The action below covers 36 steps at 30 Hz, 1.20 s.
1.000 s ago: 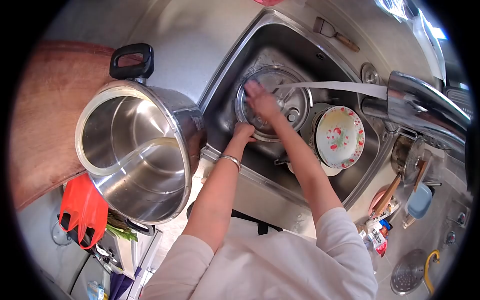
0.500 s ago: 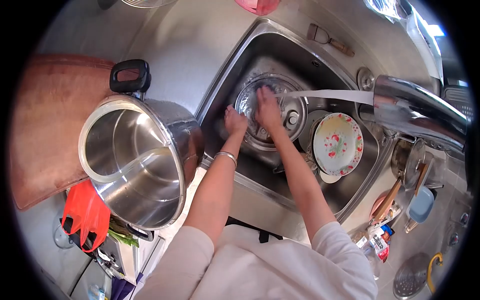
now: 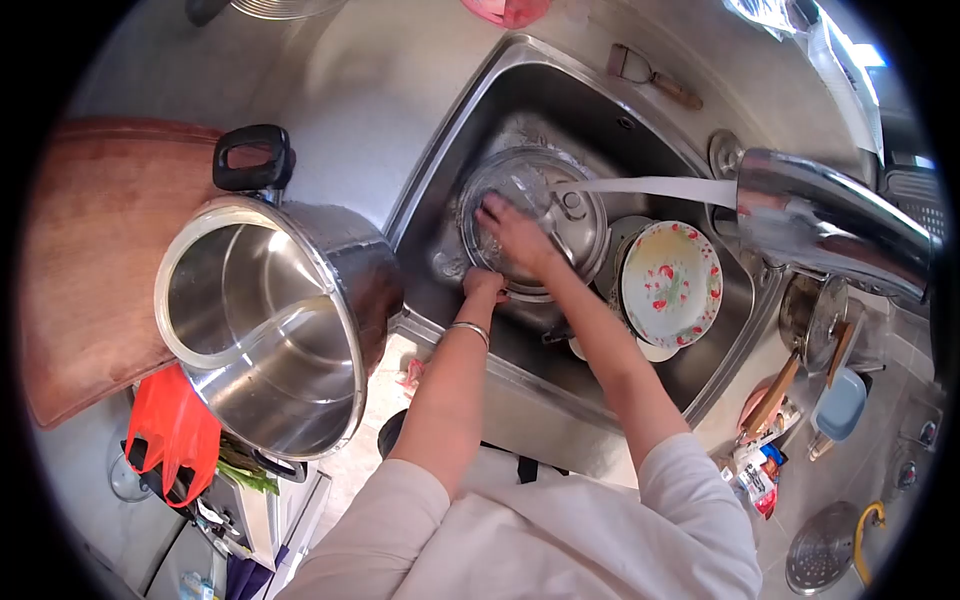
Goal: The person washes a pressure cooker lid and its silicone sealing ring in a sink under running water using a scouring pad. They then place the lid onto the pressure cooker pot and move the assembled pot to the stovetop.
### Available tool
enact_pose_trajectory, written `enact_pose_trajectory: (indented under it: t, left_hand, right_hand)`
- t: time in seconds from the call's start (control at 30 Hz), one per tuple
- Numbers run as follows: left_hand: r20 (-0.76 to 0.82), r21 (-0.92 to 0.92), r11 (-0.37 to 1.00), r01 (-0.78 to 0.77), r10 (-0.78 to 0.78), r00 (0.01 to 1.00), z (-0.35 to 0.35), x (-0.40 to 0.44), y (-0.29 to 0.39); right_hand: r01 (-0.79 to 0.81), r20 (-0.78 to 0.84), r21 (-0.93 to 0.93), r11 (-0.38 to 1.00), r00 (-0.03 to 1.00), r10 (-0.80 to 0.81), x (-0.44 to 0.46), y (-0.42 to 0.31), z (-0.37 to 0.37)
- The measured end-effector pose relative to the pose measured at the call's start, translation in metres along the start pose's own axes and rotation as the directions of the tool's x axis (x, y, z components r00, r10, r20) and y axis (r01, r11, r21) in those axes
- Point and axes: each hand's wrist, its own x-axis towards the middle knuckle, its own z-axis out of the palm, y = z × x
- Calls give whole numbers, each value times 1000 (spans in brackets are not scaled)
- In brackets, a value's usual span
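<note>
A round metal lid (image 3: pixel 585 222) lies in the steel sink (image 3: pixel 640 105), with water from the faucet (image 3: pixel 825 215) running onto it. My left hand (image 3: pixel 485 287) is closed at the lid's near rim, gripping it. Over the lid's left part, my right hand (image 3: pixel 512 232) is spread with its fingers apart, on or just above the wet surface; contact is hard to tell. Beside the lid, a flowered plate (image 3: pixel 672 285) rests on other dishes in the sink.
Left of the sink, a large steel pot (image 3: pixel 285 330) lies tilted, its mouth facing me, near a reddish-brown board (image 3: pixel 110 260). A wooden-handled brush (image 3: pixel 655 78) is behind the sink. Pans (image 3: pixel 812 315) stand right; a red bag (image 3: pixel 175 430) hangs lower left.
My left hand has moved from the lid's left side back to its near rim and closed there. My right hand has shifted left and nearer. The lid has turned.
</note>
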Motion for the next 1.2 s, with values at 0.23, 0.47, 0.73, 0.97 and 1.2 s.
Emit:
enact_pose_trajectory:
  t: [0.23, 0.47, 0.73, 0.97, 1.2]
  left_hand:
    - [60, 272, 962, 23, -41, 997, -16, 24, 12]
    - [-216, 406, 884, -231, 338, 916, -28, 32, 20]
    - [-101, 368, 901, -230, 284, 953, -28, 1, 41]
    - [-31, 378, 871, -314, 351, 936, -26, 34, 20]
    - [-53, 420, 859, -292, 345, 937, -32, 5, 43]
  right_hand:
    - [59, -9, 11, 998, 998, -59, -3, -21, -6]
    - [-15, -152, -119, 993, 988, -4, -2, -6, -12]
    - [-602, -589, 25, 798, 636, 499, 22, 3, -11]
    - [-238, -96, -256, 937, 971, 221, 22, 9, -31]
    - [-441, -349, -234, 866, 870, 348, 29, 5, -13]
